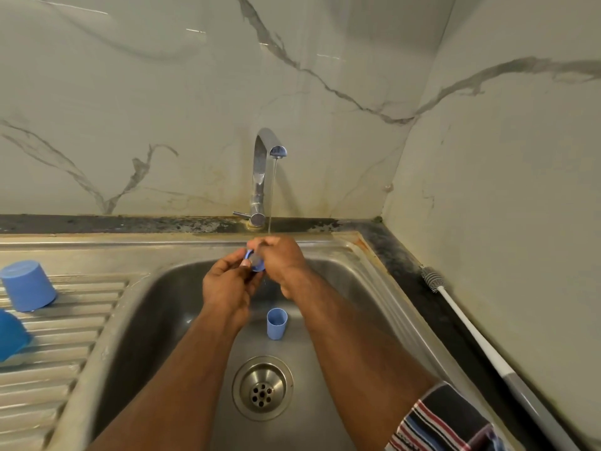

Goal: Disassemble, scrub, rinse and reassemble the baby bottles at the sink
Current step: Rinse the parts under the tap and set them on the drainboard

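Both hands meet over the steel sink [328, 255], under the thin water stream [272, 190] from the tap [260, 177]. The left hand [227, 288] and the right hand [283, 258] both pinch a small blue bottle ring [257, 260] with curled fingers. A small blue cup [277, 323] stands upright in the basin near the drain [262, 388]. A blue cap [28, 285] lies upside down on the drainboard [65, 353], and a bottle brush [468, 323] lies on the right counter
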The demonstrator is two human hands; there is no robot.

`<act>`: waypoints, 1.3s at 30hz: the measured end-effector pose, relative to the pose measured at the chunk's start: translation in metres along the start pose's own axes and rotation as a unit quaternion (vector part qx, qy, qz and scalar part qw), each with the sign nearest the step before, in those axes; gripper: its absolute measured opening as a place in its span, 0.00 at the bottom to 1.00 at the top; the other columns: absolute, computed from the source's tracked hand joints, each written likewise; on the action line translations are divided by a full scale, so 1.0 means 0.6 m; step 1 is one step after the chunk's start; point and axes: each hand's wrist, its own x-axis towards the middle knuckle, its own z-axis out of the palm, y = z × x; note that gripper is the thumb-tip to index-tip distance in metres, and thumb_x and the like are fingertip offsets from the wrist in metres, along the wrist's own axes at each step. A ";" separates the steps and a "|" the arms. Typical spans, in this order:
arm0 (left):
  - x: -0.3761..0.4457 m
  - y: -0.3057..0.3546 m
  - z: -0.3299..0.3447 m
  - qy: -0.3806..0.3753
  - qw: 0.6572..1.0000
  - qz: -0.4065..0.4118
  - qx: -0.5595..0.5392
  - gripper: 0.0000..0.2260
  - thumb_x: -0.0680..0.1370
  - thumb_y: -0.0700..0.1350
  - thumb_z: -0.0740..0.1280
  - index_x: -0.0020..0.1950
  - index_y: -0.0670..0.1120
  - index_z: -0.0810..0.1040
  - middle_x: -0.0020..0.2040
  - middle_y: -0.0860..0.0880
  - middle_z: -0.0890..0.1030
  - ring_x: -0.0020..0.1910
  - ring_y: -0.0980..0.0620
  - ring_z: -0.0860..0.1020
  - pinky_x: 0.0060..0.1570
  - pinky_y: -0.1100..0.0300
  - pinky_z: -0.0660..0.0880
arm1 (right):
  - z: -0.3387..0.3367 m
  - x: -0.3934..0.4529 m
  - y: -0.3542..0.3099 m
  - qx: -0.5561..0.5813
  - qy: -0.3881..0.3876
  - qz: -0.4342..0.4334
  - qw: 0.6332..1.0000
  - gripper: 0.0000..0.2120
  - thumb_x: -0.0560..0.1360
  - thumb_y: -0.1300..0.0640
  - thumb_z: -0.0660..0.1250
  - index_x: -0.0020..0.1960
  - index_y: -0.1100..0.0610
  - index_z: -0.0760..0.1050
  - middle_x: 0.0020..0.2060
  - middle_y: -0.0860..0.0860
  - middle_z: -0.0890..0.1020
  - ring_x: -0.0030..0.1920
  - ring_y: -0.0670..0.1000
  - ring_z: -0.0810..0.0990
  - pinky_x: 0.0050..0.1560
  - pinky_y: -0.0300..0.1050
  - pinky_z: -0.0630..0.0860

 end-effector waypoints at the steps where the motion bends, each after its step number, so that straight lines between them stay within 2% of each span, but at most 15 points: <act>1: 0.000 -0.003 0.003 -0.011 1.000 -0.004 0.015 0.11 0.82 0.30 0.62 0.62 0.36 0.79 0.55 0.38 0.84 0.51 0.44 0.84 0.56 0.47 0.82 | 0.000 0.005 0.001 0.006 0.020 0.025 0.999 0.17 0.80 0.45 0.65 0.53 0.58 0.83 0.50 0.56 0.85 0.51 0.56 0.83 0.57 0.54 0.80; 3: 0.000 -0.011 0.012 -0.033 0.998 -0.005 0.044 0.13 0.81 0.28 0.61 0.61 0.37 0.80 0.56 0.38 0.84 0.55 0.42 0.83 0.61 0.45 0.80 | -0.006 0.016 0.012 -0.003 0.040 0.073 0.997 0.23 0.78 0.38 0.63 0.52 0.58 0.81 0.49 0.57 0.85 0.49 0.58 0.84 0.53 0.56 0.82; 5: 0.002 -0.014 0.013 -0.032 0.998 0.005 0.050 0.16 0.80 0.26 0.60 0.62 0.39 0.79 0.58 0.39 0.84 0.55 0.42 0.84 0.58 0.47 0.80 | -0.011 0.020 0.023 0.046 0.000 0.107 0.993 0.18 0.80 0.43 0.64 0.54 0.57 0.80 0.51 0.58 0.84 0.51 0.58 0.84 0.54 0.56 0.83; 7: 0.007 -0.011 0.011 -0.009 0.999 0.008 0.036 0.19 0.79 0.24 0.60 0.65 0.40 0.78 0.62 0.41 0.82 0.53 0.44 0.84 0.53 0.52 0.82 | -0.016 0.019 0.031 0.105 -0.027 0.093 0.990 0.09 0.81 0.52 0.65 0.49 0.55 0.80 0.50 0.58 0.84 0.51 0.58 0.83 0.55 0.52 0.81; 10: 0.001 -0.007 0.010 -0.006 0.999 -0.005 0.042 0.17 0.80 0.27 0.60 0.63 0.40 0.80 0.57 0.40 0.84 0.49 0.47 0.85 0.48 0.57 0.83 | -0.011 0.015 0.038 0.116 -0.008 0.051 0.992 0.08 0.81 0.56 0.64 0.44 0.53 0.79 0.45 0.55 0.83 0.42 0.52 0.79 0.42 0.45 0.77; 13: -0.005 -0.007 0.013 -0.034 0.997 -0.027 0.063 0.12 0.83 0.34 0.63 0.62 0.44 0.82 0.52 0.43 0.86 0.50 0.47 0.84 0.53 0.52 0.82 | 0.004 0.008 0.047 0.121 0.016 0.057 0.991 0.08 0.82 0.53 0.62 0.50 0.53 0.79 0.45 0.53 0.83 0.43 0.50 0.79 0.46 0.47 0.79; 16: -0.004 -0.006 0.011 -0.034 0.997 -0.029 0.064 0.13 0.81 0.35 0.66 0.63 0.46 0.82 0.50 0.44 0.87 0.51 0.46 0.84 0.57 0.49 0.81 | 0.009 0.001 0.047 0.142 0.025 0.052 0.988 0.08 0.83 0.56 0.61 0.51 0.54 0.79 0.46 0.54 0.83 0.43 0.51 0.79 0.45 0.47 0.79; 20: -0.001 -0.005 0.007 0.013 0.995 -0.006 0.094 0.11 0.78 0.32 0.70 0.59 0.40 0.82 0.44 0.42 0.86 0.41 0.49 0.85 0.47 0.55 0.84 | 0.004 0.005 0.044 0.080 0.013 -0.018 0.997 0.08 0.81 0.56 0.65 0.57 0.55 0.80 0.54 0.52 0.84 0.52 0.51 0.81 0.55 0.49 0.81; 23: 0.000 -0.004 0.004 0.019 0.995 -0.004 0.100 0.11 0.77 0.32 0.72 0.58 0.41 0.83 0.43 0.43 0.87 0.40 0.49 0.85 0.42 0.57 0.83 | -0.001 0.010 0.050 0.046 0.032 -0.044 0.997 0.10 0.75 0.50 0.74 0.49 0.55 0.80 0.47 0.49 0.85 0.49 0.51 0.84 0.51 0.49 0.82; 26: -0.004 -0.004 0.006 -0.016 0.997 -0.011 0.076 0.13 0.78 0.31 0.70 0.60 0.43 0.82 0.49 0.41 0.86 0.45 0.46 0.84 0.47 0.55 0.82 | -0.012 0.019 0.047 0.156 0.031 0.026 0.987 0.04 0.73 0.61 0.74 0.41 0.55 0.80 0.43 0.55 0.86 0.48 0.56 0.85 0.52 0.55 0.83; 29: -0.005 -0.001 0.007 -0.042 0.998 -0.027 0.043 0.14 0.81 0.32 0.65 0.63 0.46 0.80 0.54 0.43 0.85 0.53 0.45 0.84 0.56 0.52 0.81 | -0.025 0.025 0.038 0.217 -0.020 0.040 0.975 0.12 0.75 0.70 0.67 0.47 0.54 0.81 0.51 0.59 0.85 0.55 0.60 0.83 0.57 0.56 0.81; 31: -0.002 -0.002 0.007 -0.040 0.998 -0.027 0.032 0.14 0.82 0.32 0.63 0.64 0.45 0.79 0.55 0.43 0.84 0.54 0.44 0.84 0.57 0.52 0.81 | -0.032 0.024 0.033 0.271 -0.050 0.050 0.960 0.14 0.75 0.73 0.64 0.51 0.56 0.80 0.53 0.60 0.83 0.54 0.59 0.83 0.53 0.51 0.82; 33: 0.002 -0.004 0.006 -0.029 0.999 -0.021 0.035 0.13 0.81 0.32 0.65 0.64 0.42 0.79 0.54 0.42 0.84 0.53 0.44 0.84 0.55 0.53 0.82 | -0.033 0.019 0.030 0.288 -0.068 0.077 0.952 0.09 0.77 0.69 0.64 0.52 0.59 0.79 0.51 0.60 0.83 0.50 0.57 0.83 0.46 0.48 0.82; 36: 0.005 -0.002 0.001 -0.011 0.998 -0.008 0.058 0.11 0.79 0.31 0.68 0.60 0.39 0.81 0.51 0.40 0.86 0.48 0.44 0.86 0.49 0.56 0.84 | -0.026 0.017 0.039 0.168 -0.059 0.084 0.980 0.08 0.81 0.54 0.67 0.53 0.58 0.80 0.49 0.58 0.84 0.47 0.54 0.83 0.45 0.46 0.83; 39: 0.007 0.000 -0.006 0.003 0.994 0.016 0.106 0.08 0.77 0.31 0.70 0.52 0.41 0.84 0.46 0.42 0.86 0.46 0.46 0.85 0.49 0.56 0.83 | -0.027 0.024 0.045 0.178 -0.022 0.051 0.982 0.03 0.78 0.61 0.70 0.52 0.58 0.82 0.51 0.59 0.84 0.49 0.55 0.83 0.47 0.45 0.83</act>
